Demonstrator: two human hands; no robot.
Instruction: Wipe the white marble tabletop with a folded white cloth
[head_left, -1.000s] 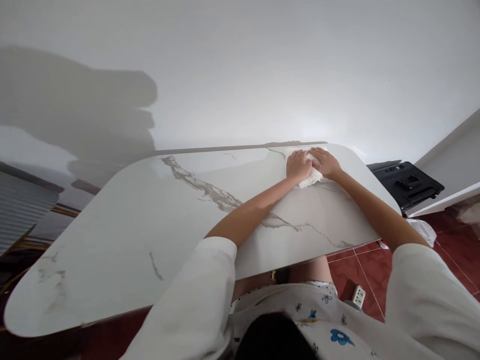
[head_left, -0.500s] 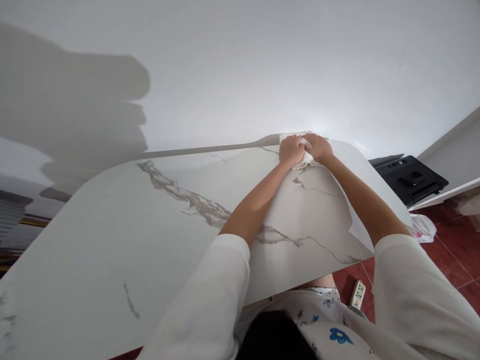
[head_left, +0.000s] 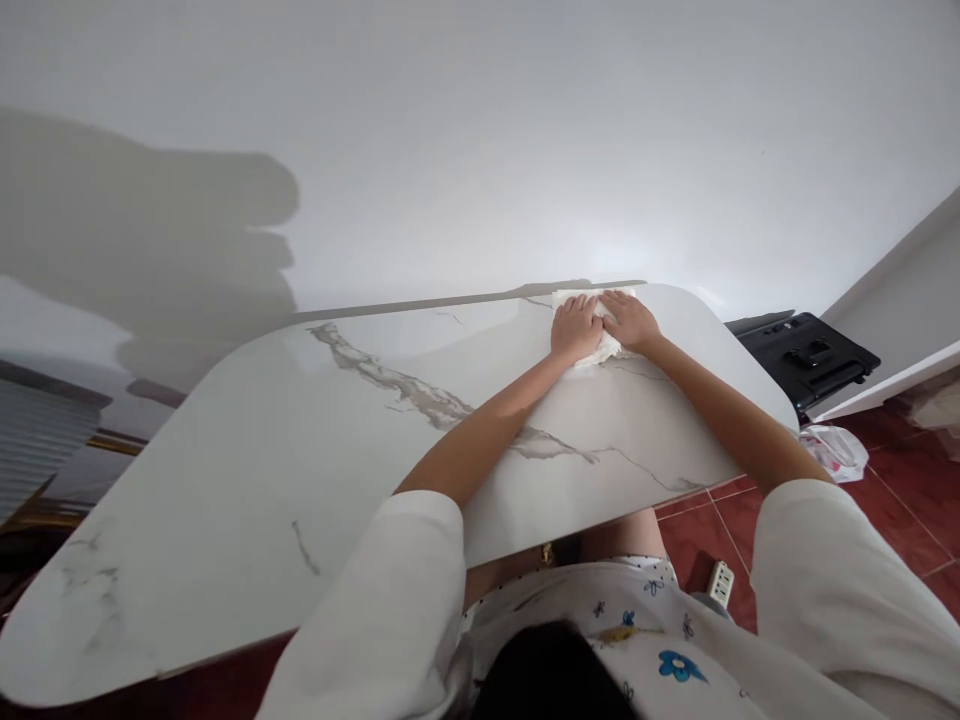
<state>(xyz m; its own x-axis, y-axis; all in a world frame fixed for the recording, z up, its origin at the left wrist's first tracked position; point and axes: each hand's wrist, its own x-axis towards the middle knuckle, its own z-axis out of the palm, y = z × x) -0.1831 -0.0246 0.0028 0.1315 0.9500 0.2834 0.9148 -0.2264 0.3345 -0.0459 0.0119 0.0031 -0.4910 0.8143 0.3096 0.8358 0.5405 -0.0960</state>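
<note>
Both my hands press a crumpled white wiping cloth [head_left: 609, 347] onto the white marble-patterned tabletop [head_left: 247, 480], close to its back edge at the wall. Over the cloth's left part, my left hand [head_left: 576, 328] bears down with its fingers pointing forward, holding the cloth under the palm. My right hand [head_left: 628, 320] holds the right part the same way, its thumb close to the left one. Some of the cloth bunches between the hands and pokes out behind the fingertips. What lies under the palms is hidden.
A white wall [head_left: 450, 150] stands right behind the table. Past the table's right end are a black case [head_left: 806, 355] and a white plastic bag [head_left: 836, 452]. Below, a power strip [head_left: 720, 583] lies by the red tiled floor [head_left: 900, 520]. Corrugated grey material [head_left: 45, 425] shows at left.
Both hands and the cloth have come slightly nearer to me, off the table's back edge, and the fingers lie flatter. The view has shifted, showing more of the table's left end.
</note>
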